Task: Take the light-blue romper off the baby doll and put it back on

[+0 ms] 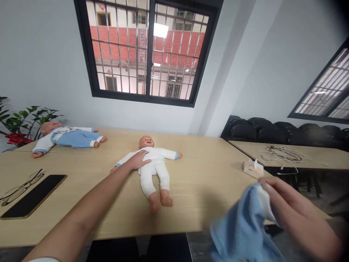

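We see the white-clad doll point(158, 154) face up on the table point(201, 174), its long axis running from far head to near feet. Our left hand point(138, 159), the nearer, rests on its torso, thumb parted from the fingers, with no visible grasp. Well apart, to the doll's right, our right hand point(293, 207) pinches the hanging blue garment point(240, 222), fingers closed on its whitish end.

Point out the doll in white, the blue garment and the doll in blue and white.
Doll in white point(156, 155): head view, shirt front.
Blue garment point(241, 225): head view, hanging cloth.
Doll in blue and white point(76, 138): head view, blue clothing.
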A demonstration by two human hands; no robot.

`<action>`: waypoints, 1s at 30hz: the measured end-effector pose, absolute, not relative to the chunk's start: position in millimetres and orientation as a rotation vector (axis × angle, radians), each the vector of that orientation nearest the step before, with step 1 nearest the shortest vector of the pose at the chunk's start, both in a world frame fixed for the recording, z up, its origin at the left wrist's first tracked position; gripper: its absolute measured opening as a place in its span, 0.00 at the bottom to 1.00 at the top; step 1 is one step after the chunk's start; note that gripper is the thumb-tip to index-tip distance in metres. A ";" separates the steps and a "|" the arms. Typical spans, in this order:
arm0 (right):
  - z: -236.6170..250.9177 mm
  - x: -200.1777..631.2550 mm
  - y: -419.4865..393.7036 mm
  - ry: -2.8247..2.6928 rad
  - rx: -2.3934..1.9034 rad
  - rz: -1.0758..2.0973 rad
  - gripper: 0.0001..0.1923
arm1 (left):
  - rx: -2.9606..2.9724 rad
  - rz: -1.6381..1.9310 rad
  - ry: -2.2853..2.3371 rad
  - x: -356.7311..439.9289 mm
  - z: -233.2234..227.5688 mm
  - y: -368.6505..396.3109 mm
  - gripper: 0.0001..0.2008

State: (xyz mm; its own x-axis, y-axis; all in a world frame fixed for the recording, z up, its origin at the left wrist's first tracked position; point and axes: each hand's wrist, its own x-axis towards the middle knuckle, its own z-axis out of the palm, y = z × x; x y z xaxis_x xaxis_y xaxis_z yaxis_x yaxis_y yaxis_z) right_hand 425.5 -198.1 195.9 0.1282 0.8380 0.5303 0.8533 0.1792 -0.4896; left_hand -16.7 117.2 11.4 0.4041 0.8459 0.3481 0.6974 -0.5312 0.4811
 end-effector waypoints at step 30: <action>151.6 259.3 -29.3 -2.418 -1.280 -0.164 0.26 | 1.756 1.217 0.996 -19.9 176.6 7.7 0.23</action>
